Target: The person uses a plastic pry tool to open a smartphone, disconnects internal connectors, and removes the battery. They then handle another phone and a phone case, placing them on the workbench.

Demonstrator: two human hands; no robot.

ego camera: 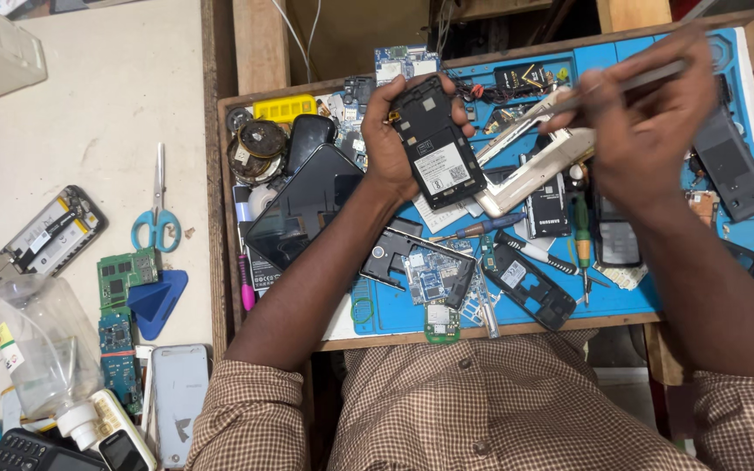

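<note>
My left hand (392,138) grips a black phone (436,142) with its back cover off, held above a blue work mat (682,288); a white label shows in the phone's open back. My right hand (647,109) is raised to the right of the phone and pinches metal tweezers (560,103), whose tip points left toward the phone's upper right edge. Tip and phone are a short gap apart. A gold-coloured phone frame (534,170) lies on the mat between the two hands.
The mat sits in a wooden tray (220,218) crowded with phone shells, circuit boards (429,283), a dark tablet (303,205) and screwdrivers (582,235). On the white table to the left lie blue scissors (157,222), green boards, a blue pick (157,301) and a plastic bottle (41,349).
</note>
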